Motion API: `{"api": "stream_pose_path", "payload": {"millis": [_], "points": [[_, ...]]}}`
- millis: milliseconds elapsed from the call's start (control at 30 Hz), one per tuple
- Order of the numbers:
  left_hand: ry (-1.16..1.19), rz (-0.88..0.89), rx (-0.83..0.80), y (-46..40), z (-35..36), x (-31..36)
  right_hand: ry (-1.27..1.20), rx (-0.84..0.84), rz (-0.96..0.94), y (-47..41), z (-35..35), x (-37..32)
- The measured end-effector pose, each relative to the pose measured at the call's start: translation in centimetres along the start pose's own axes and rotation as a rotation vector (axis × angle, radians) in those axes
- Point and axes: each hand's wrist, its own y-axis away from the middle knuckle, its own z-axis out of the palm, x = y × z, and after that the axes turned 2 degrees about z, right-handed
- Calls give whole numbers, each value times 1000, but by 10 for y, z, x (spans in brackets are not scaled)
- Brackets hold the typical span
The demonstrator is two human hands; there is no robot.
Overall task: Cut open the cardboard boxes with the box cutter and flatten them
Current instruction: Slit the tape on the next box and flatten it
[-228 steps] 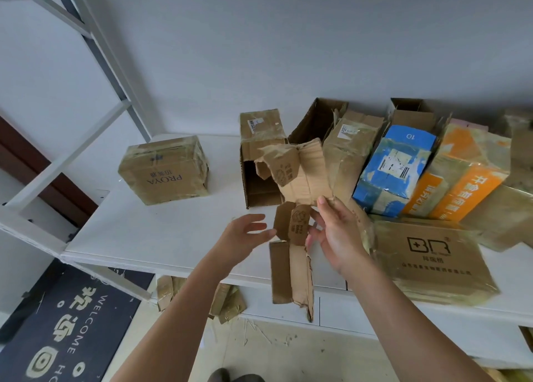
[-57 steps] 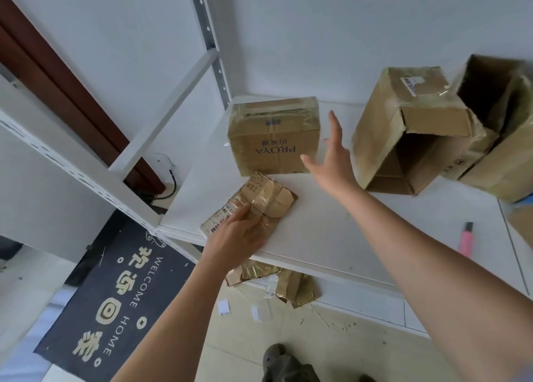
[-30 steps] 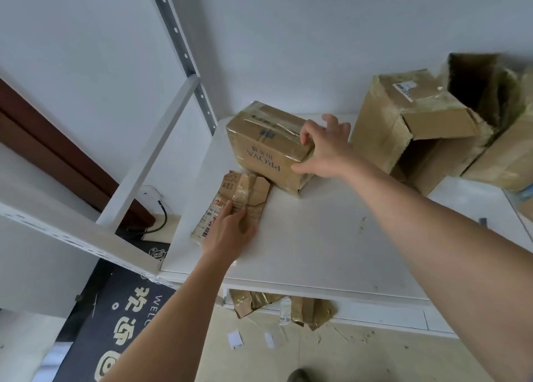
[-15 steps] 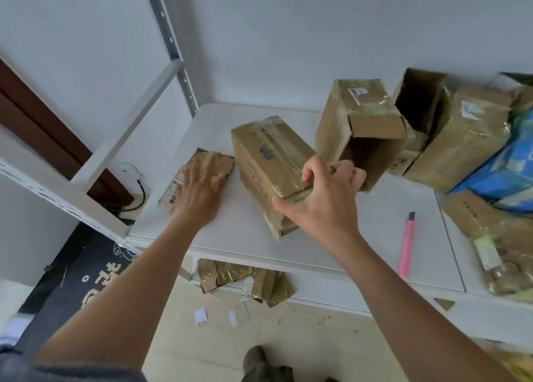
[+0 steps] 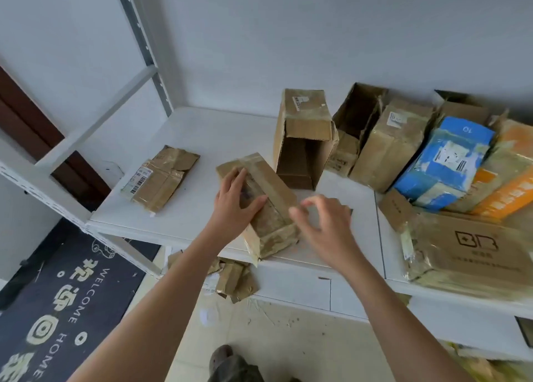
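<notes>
Here my left hand (image 5: 235,205) lies flat, steadying the taped box (image 5: 261,205) for cutting; my right hand (image 5: 323,226) hovers loosely curled, empty.

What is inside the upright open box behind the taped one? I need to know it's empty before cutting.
The open box shows only bare, shadowed cardboard walls through its front opening. Its top flap hangs over the upper part, so that space and the far back stay hidden.
</notes>
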Motion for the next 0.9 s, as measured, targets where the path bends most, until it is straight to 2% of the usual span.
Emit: {"api": "stream_pose_path", "payload": {"millis": [67,167,233,333,400,467,533,600,667,767,900], "points": [[6,-14,9,0,3,-2,149,32,63,-8,-17,39],[34,-16,38,0,7,-3,634,-279,209,-14,-19,84],[61,-9,51,0,11,-4,828,-344,132,-16,-11,104],[87,4,67,1,12,-7,990,-258,-98,-27,-2,116],[106,-6,78,0,11,-9,1009,-178,-196,-32,-5,112],[119,-9,87,0,12,-10,803,33,-252,-31,-13,102],[131,6,100,1,14,-10,423,282,-312,-32,-22,83],[149,17,117,3,15,-11,62,388,-429,-38,-27,50],[159,29,144,4,17,-11,-203,282,-459,-47,-22,13],[142,49,174,5,19,-12,-436,37,-379,-63,-7,-27],[127,64,169,4,18,-13,-649,-75,-204,-99,18,-53]]}}
